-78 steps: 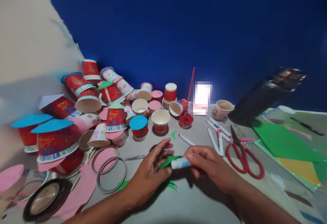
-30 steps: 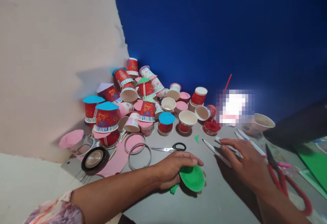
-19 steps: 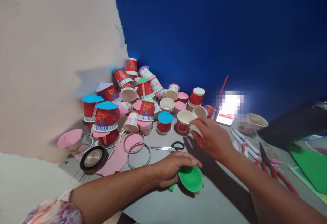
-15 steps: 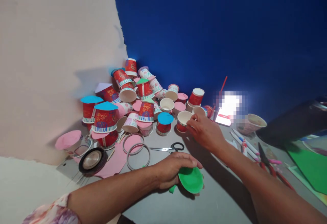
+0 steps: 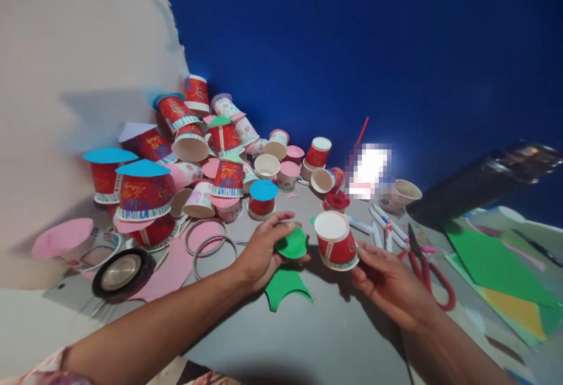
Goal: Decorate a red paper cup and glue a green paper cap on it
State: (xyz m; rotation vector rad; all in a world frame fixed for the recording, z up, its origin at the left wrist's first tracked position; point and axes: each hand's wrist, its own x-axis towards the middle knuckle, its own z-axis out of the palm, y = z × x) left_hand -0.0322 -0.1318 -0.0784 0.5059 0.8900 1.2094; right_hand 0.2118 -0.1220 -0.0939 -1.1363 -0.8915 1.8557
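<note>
My left hand (image 5: pixel 267 248) is closed on a round green paper disc (image 5: pixel 294 243), thumb over its upper left edge. To its right, my right hand (image 5: pixel 387 279) grips a red paper cup (image 5: pixel 338 250) near its lower rim. That cup is upside down, its white base (image 5: pixel 331 226) facing up, with coloured marks around the rim. A green paper offcut (image 5: pixel 285 286) with curved cut edges lies on the table just below my left hand. The scissors are mostly hidden behind my left hand.
Many decorated paper cups, several with paper tops, are piled at the left against the wall. Two grey rings (image 5: pixel 209 256), pink paper (image 5: pixel 169 273) and a black tape roll (image 5: pixel 123 273) lie before them. Red-handled pliers (image 5: pixel 426 273), markers (image 5: pixel 389 227) and green sheets (image 5: pixel 497 262) sit to the right.
My right hand has lifted the red cup from the pile side, brought it nearer and turned it base up. The left hand still holds the green disc, and the green offcut now shows. The view has shifted.
</note>
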